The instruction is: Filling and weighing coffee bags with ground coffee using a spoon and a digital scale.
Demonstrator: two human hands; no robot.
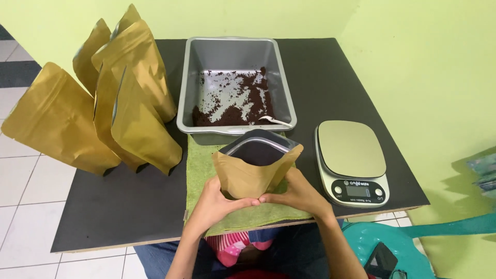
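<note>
I am cupping both my left hand [214,201] and my right hand [297,194] around the base of an open gold stand-up pouch [253,170], fingers grasping it upright on the green cloth [199,155] at the desk [129,206] edge so the dark grounds inside are not spilling. The pouch is hiding part of my fingers, and how full it is I cannot tell; the spoon [274,121] is resting in the metal baking pan [235,51] just behind.

I see gold pouches [103,103] standing at left, grey pan [235,57] w/ dark grounds [232,114] & spoon [274,121] mid-table, scale [352,163] at right, green cloth [199,155] under pan, teal chair [403,243].
</note>
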